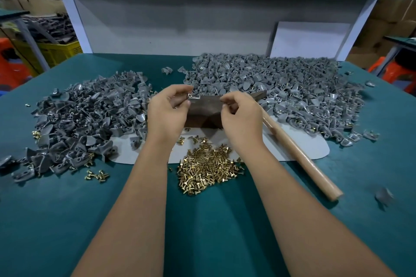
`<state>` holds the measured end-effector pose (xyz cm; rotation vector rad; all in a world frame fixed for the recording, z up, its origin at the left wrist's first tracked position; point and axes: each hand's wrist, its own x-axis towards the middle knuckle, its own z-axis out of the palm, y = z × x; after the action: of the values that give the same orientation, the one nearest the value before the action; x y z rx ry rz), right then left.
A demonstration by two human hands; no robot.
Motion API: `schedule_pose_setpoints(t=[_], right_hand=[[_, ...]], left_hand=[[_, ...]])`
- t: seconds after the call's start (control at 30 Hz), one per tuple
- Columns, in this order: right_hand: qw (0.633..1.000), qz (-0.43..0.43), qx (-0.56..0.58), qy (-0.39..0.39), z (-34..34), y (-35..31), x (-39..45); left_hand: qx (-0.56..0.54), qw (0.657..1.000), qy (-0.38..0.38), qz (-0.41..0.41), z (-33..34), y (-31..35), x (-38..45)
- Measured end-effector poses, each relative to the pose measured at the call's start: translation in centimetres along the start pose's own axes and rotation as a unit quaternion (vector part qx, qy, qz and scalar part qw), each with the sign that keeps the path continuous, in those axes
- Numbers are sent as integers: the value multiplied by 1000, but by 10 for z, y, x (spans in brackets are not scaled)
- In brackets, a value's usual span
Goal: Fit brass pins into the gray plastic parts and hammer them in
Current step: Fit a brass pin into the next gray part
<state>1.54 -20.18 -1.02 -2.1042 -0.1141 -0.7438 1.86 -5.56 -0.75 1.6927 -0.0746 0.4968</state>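
Two hands over a dark metal block (203, 112), left hand (167, 111) pinching a small gray plastic part (193, 96), right hand (242, 117) curled, contents unclear.

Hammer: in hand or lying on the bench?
Lying down. The hammer rests on the table, handle toward the right edge; neither the right hand nor the left hand touches it.
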Motion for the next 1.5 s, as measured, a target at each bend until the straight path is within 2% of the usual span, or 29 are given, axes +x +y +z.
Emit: schedule_pose_setpoints(t=[0.1, 0.27, 0.47, 0.67, 0.8, 0.9, 1.3, 1.5], right_hand=[[1000, 25, 13, 11, -3, 3, 2], [1000, 12, -1, 26, -3, 4, 3], [999, 37, 23, 15, 0, 6, 2], [998, 43, 42, 6, 2, 6, 1], [998, 41, 44, 0, 2, 6, 2], [999, 35, 36, -7, 3, 5, 2], [998, 45, 42, -29, 1, 2, 2], [999, 29, 1, -42, 1, 2, 2]], left_hand=[[26, 1000, -16, 5, 9, 0, -2], [56, 996, -63, 33, 21, 3, -8], [32, 997, -68, 11, 19, 0, -10], [50, 995, -79, 33, 19, 4, -10], [193, 980, -17, 53, 23, 1, -7], [257, 966, -22, 33, 24, -1, -7], [227, 973, -35, 28, 24, 0, -10], [227, 973, -33, 23, 24, -2, -9]])
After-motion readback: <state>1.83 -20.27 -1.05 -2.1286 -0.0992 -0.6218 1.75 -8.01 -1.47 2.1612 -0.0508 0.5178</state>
